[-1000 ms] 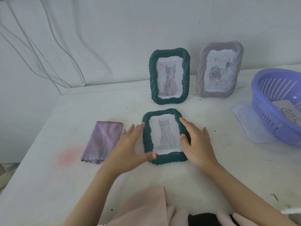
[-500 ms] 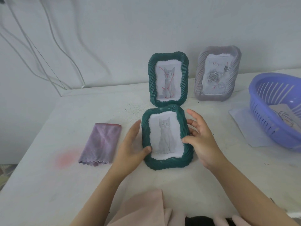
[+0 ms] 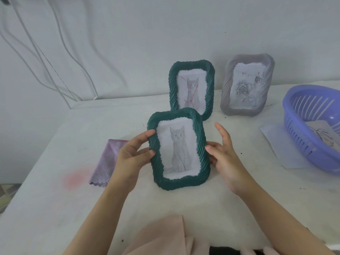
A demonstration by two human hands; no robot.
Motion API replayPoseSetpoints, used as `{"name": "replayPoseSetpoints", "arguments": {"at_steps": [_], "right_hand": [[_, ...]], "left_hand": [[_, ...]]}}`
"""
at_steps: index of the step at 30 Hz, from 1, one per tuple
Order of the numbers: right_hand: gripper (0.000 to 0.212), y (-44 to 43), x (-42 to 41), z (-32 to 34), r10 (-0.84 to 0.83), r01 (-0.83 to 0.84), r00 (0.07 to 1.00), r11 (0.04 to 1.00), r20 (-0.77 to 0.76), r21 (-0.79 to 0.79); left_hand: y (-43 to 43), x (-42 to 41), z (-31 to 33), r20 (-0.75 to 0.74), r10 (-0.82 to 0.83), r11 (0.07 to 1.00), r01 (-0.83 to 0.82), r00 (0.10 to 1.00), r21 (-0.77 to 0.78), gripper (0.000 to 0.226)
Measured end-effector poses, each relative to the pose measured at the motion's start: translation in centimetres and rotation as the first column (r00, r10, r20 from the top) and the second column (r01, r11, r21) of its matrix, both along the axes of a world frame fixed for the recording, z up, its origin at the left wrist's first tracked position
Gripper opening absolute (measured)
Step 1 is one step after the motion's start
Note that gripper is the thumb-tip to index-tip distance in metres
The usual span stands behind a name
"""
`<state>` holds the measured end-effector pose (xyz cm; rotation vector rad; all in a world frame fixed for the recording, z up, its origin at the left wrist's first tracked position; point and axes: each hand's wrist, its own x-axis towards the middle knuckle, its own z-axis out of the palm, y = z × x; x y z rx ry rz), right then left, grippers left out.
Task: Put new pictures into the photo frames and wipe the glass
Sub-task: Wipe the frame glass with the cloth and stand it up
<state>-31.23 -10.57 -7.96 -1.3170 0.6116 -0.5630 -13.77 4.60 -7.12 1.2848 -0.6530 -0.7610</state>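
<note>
Between both hands [image 3: 176,157], green frame [image 3: 201,144], grey kitten

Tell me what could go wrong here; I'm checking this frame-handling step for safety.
1. The left hand and right hand pinch the held green frame only by its side edges, so it might slip.
2. The standing green frame is close behind and could be knocked over.
3. Fingers near the glass may smudge it.
</note>
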Motion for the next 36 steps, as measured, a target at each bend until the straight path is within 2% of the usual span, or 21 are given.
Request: {"name": "replayPoseSetpoints", "arguments": {"at_steps": [4, 7, 12, 18, 23, 29, 36], "right_hand": [[0.048, -0.2, 1.3, 0.5, 0.105, -0.105, 0.994, 0.994, 0.026, -0.004], [0.049, -0.7, 3.1, 1.6, 0.197, -0.198, 0.978, 0.980, 0.063, -0.002], [0.047, -2.1, 6.4, 4.2, 0.315, -0.313, 0.940, 0.949, 0.134, -0.036], [0.046, -3.9, 11.3, 6.9, 0.405, -0.388, 0.904, 0.911, 0.135, -0.137], [0.044, -5.4, 15.7, 7.7, 0.439, -0.432, 0.879, 0.898, 0.187, -0.082], [0.035, -6.4, 20.2, 7.4, 0.426, -0.438, 0.878, 0.899, 0.221, 0.008], [0.043, -6.5, 22.8, 5.5, 0.399, -0.422, 0.885, 0.905, 0.242, 0.051]], "left_hand": [[0.1, 0.8, 1.0, -0.010, 0.020, 0.999, -0.021, 1.000, -0.036, 0.047], [0.4, 1.7, 1.8, -0.014, 0.026, 0.998, -0.027, 1.000, -0.060, 0.051], [0.3, 3.9, 3.5, 0.060, 0.086, 0.994, -0.081, 0.995, -0.076, 0.062], [-0.2, 8.2, 5.4, 0.221, 0.135, 0.990, -0.123, 0.966, -0.067, 0.067], [-1.4, 11.3, 6.1, 0.286, 0.193, 0.981, -0.186, 0.939, -0.050, 0.071], [-2.3, 14.4, 6.1, 0.297, 0.246, 0.968, -0.251, 0.923, -0.021, 0.075], [-2.9, 16.4, 4.8, 0.306, 0.276, 0.956, -0.295, 0.911, 0.016, 0.076]]}}
